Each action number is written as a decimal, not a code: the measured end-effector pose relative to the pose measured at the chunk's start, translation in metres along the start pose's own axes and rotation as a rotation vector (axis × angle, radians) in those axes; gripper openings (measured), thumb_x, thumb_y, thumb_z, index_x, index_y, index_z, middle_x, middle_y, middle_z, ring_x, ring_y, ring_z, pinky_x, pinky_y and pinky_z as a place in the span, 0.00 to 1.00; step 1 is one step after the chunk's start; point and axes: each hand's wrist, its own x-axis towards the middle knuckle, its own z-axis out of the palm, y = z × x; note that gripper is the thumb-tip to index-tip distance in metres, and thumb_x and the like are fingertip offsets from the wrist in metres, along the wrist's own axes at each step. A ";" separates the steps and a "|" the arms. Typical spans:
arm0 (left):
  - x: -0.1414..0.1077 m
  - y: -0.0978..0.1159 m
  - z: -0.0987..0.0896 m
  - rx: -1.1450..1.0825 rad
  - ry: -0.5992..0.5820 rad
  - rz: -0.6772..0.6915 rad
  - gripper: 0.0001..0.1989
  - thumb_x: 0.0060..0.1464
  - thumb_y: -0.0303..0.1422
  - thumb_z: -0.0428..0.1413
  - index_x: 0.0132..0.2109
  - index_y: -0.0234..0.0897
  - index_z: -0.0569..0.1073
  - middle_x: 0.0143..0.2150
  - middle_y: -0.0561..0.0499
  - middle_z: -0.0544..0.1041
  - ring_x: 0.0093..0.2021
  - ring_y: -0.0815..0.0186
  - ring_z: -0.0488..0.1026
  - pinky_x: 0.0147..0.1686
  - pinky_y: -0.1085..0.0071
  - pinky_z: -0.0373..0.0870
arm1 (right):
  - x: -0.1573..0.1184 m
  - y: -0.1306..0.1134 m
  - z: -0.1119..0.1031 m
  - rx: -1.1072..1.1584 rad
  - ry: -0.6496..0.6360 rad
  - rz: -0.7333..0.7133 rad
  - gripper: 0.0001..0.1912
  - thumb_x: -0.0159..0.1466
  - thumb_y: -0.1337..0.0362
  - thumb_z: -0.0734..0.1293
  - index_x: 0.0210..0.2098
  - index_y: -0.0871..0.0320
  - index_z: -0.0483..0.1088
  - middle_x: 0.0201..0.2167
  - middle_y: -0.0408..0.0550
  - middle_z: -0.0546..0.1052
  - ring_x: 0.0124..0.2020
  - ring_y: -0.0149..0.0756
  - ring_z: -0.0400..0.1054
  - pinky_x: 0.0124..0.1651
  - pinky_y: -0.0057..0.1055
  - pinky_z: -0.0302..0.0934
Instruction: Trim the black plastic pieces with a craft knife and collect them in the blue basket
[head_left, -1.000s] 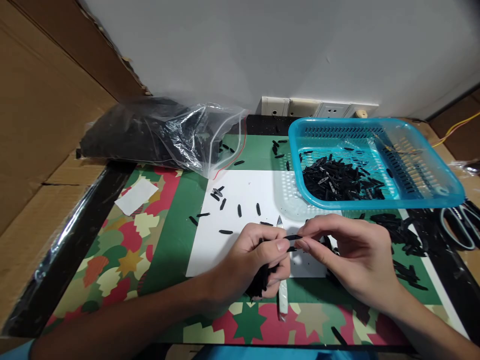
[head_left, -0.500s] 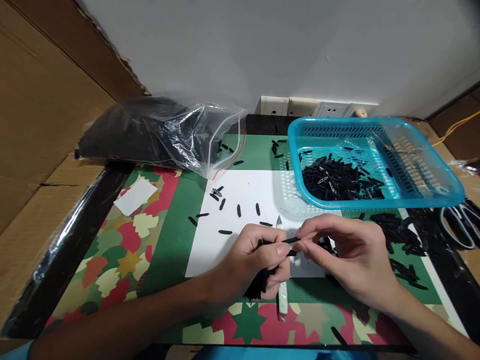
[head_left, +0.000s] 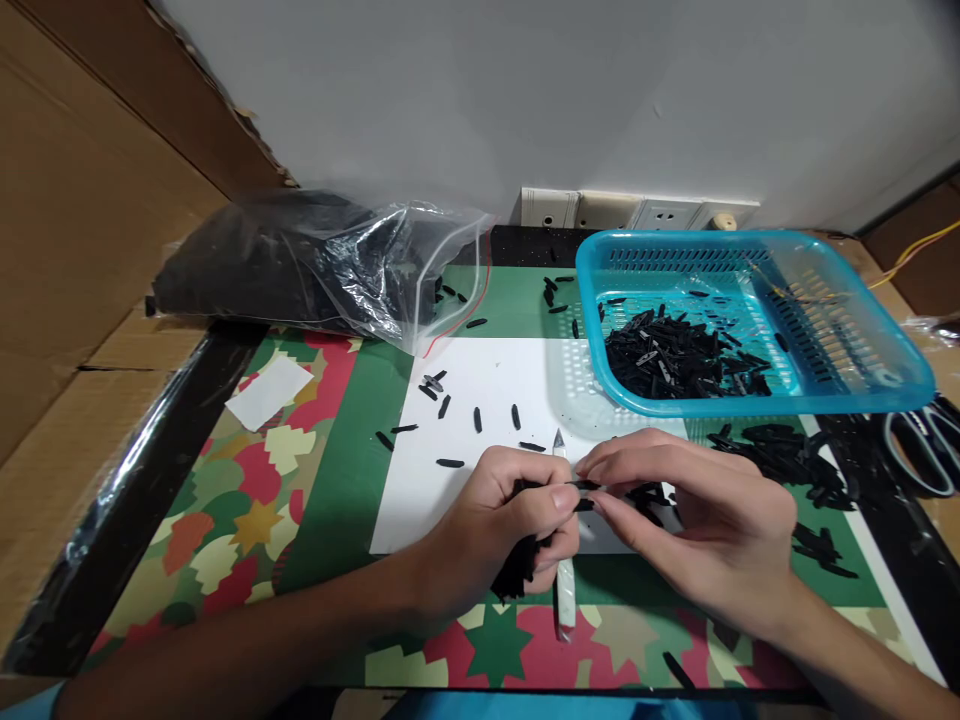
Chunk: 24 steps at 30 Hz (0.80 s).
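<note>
My left hand (head_left: 529, 515) is closed around a bunch of small, narrow black pieces (head_left: 514, 570) that stick out below its fingers. Two black tips (head_left: 584, 505) poke out past the left thumb. At those tips, the thumb and fingertips of my right hand (head_left: 697, 510) pinch one of the pieces; its outline is partly hidden by the fingers. Under the left hand lies a white wrapped stick with a pointed grey tip (head_left: 566, 600). Both hands are above a white paper sheet (head_left: 420, 510) dotted with loose black pieces (head_left: 450, 463).
A blue plastic basket (head_left: 757, 408) at the back right holds a heap of black pieces. Beside it lie scissors (head_left: 919, 455) and more loose pieces (head_left: 795, 460). Back left rests a clear zip bag (head_left: 300, 265) with black contents. A wall with sockets (head_left: 607, 212) stands behind.
The right hand's fingers have shifted slightly left over the black tips, and its back has turned and risen a little. My left hand stays nearly still with its bunch.
</note>
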 end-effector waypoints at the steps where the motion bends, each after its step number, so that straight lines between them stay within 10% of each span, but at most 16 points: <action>1: 0.000 0.000 0.000 -0.001 -0.002 -0.003 0.22 0.67 0.43 0.59 0.29 0.37 0.63 0.22 0.58 0.65 0.19 0.77 0.63 0.18 0.81 0.56 | -0.001 0.001 0.000 0.002 0.011 -0.006 0.15 0.66 0.80 0.73 0.47 0.56 0.79 0.42 0.46 0.85 0.43 0.36 0.81 0.49 0.33 0.76; 24: 0.000 -0.001 0.000 0.089 0.037 0.018 0.23 0.67 0.46 0.59 0.28 0.38 0.64 0.23 0.58 0.65 0.20 0.75 0.62 0.20 0.78 0.56 | 0.001 0.003 -0.002 -0.040 -0.017 -0.031 0.14 0.68 0.80 0.72 0.47 0.57 0.80 0.43 0.49 0.85 0.44 0.37 0.81 0.48 0.33 0.76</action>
